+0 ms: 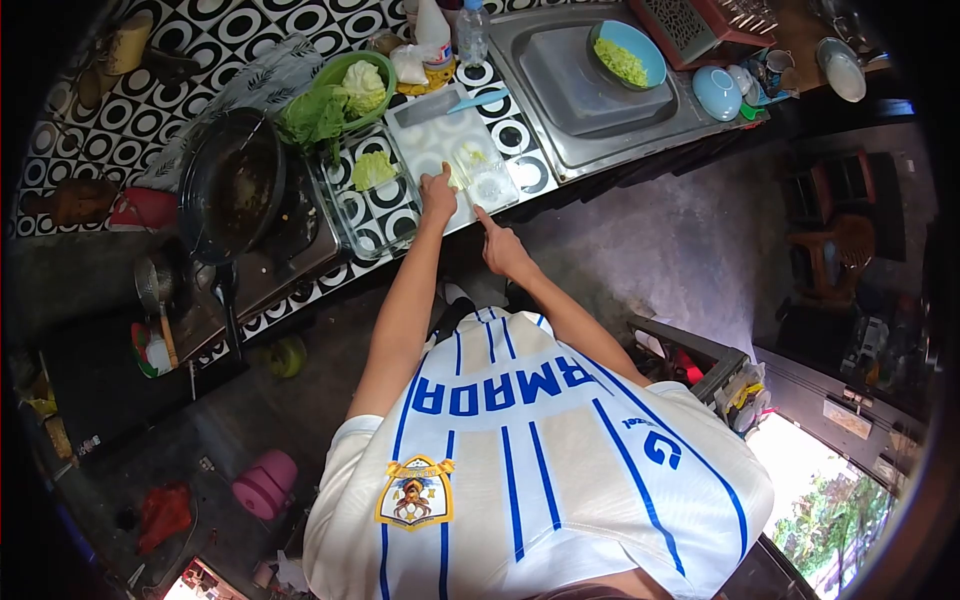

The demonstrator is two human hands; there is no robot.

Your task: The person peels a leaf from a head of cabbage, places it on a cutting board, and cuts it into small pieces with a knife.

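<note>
So, pale board (422, 148) on circle-patterned counter (511, 137), grey floor (665, 225) below

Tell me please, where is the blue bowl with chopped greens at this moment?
In the head view, the blue bowl sits toward the upper right, over the metal sink, just left of the red-brown rack.

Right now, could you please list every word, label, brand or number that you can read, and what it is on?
"RMADA": upside down in this view, in blue across the shirt.
Too small or blurred to read: lettering on the shirt's crest, its smaller blue print, and the white bottle's label.
</note>
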